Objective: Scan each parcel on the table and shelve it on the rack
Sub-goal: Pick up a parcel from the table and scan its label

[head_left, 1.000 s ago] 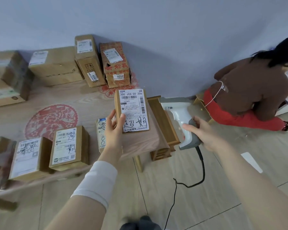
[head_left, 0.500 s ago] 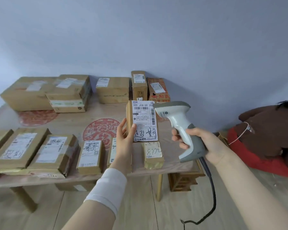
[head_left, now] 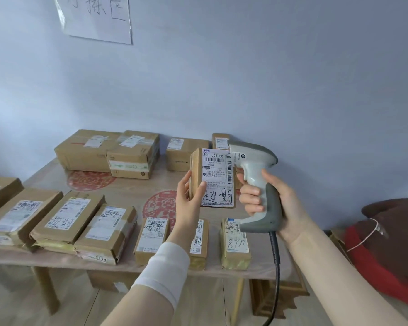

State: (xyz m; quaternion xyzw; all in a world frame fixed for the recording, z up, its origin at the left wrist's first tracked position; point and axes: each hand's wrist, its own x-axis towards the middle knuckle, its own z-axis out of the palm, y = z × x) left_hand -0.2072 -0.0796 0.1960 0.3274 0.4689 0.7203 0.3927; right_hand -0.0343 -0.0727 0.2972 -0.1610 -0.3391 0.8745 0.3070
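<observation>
The left hand (head_left: pixel 190 198) grips 1 box (head_left: pixel 216 177), the right hand (head_left: pixel 272 203) grips the scanner (head_left: pixel 257 184), and many boxes wait on the table (head_left: pixel 132 196).

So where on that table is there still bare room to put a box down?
The table's middle strip is bare, between the back row of boxes and the front row of parcels. The front edge is crowded.

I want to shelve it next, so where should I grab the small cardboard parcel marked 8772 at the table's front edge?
Take the small cardboard parcel marked 8772 across its two long sides, coming from above. It lies flat, label up, narrow enough for one hand, with a gap to the neighbouring parcel on its left and bare wooden table on its right.
</observation>
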